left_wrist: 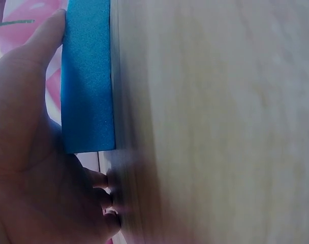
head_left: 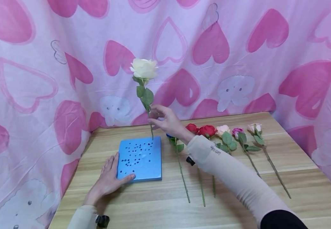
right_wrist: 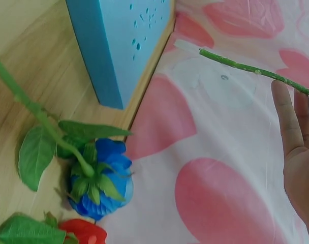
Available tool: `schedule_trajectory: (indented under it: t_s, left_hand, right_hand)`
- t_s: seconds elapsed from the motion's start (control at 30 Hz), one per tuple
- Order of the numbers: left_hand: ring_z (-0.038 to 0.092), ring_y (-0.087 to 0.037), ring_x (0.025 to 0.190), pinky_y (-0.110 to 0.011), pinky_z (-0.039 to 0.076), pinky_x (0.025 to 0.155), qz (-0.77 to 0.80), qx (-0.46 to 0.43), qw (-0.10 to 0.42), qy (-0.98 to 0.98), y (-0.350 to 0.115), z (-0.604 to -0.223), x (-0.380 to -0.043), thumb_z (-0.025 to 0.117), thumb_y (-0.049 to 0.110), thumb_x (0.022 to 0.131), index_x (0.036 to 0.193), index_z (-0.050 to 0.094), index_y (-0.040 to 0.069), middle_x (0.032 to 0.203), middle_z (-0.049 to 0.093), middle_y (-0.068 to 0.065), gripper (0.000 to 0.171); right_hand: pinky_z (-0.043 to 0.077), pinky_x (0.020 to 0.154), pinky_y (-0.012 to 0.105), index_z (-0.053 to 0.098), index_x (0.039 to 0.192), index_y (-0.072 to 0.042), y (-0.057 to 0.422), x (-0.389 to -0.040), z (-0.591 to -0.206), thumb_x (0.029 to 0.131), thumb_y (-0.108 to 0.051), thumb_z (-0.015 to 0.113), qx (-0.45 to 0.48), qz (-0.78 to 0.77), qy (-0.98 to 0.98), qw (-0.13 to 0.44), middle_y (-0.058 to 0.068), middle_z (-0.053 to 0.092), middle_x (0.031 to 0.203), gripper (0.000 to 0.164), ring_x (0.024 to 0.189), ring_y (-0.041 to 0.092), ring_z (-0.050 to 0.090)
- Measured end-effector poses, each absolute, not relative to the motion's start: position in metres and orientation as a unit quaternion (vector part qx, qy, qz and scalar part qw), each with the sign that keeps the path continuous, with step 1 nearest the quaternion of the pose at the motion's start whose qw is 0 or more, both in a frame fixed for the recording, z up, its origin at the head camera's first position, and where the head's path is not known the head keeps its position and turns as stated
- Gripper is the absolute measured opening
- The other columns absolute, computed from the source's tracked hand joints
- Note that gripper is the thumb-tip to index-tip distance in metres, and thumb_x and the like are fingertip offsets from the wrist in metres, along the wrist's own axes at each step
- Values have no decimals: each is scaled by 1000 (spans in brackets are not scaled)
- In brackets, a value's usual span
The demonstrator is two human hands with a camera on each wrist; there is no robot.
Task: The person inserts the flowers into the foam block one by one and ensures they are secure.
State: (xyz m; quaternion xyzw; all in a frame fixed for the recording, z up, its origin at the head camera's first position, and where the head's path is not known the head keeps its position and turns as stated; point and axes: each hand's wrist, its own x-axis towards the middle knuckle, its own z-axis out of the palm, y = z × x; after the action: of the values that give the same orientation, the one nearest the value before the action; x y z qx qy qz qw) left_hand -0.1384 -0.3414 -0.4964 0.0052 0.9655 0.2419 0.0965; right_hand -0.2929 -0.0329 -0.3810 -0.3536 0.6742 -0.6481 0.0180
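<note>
A white rose [head_left: 144,68] with green leaves stands nearly upright in the head view. My right hand [head_left: 166,120] pinches its stem [right_wrist: 246,68] below the leaves. In the right wrist view the lower end of that stem hangs free, apart from the block. A blue foam block [head_left: 141,159], dotted with small holes, lies flat on the table. Against its near left corner rests my left hand [head_left: 108,178], fingers straight along the left side and thumb [left_wrist: 48,35] on the top face near the front edge.
Right of the block several roses lie on the wooden table [head_left: 154,203]: a blue rose [right_wrist: 106,178], red roses [head_left: 207,130], a pale peach rose [head_left: 222,129], a magenta rose [head_left: 237,132] and a pale pink rose [head_left: 254,127]. A pink heart-print curtain [head_left: 179,44] hangs behind.
</note>
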Motion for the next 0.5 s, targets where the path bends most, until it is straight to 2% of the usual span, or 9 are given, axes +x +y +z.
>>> schedule_trajectory:
  t_s: [0.23, 0.5]
  left_hand:
    - [-8, -59, 168, -77, 0, 132, 243, 3, 99, 965, -342, -496, -138, 70, 81, 93, 178, -5, 6, 182, -5, -34, 136]
    - [-7, -59, 167, -78, 0, 131, 242, 1, 100, 965, -341, -494, -139, 69, 82, 93, 178, -6, 6, 183, -5, -33, 137]
  right_hand:
    - [70, 83, 55, 68, 139, -6, -49, -294, -387, 105, 0, 75, -363, -645, 673, 25, 15, 73, 108, 35, 106, 45, 76]
    - [71, 81, 45, 71, 137, -11, -67, -295, -389, 106, -3, 75, -353, -656, 666, 36, 14, 74, 108, 32, 102, 33, 78]
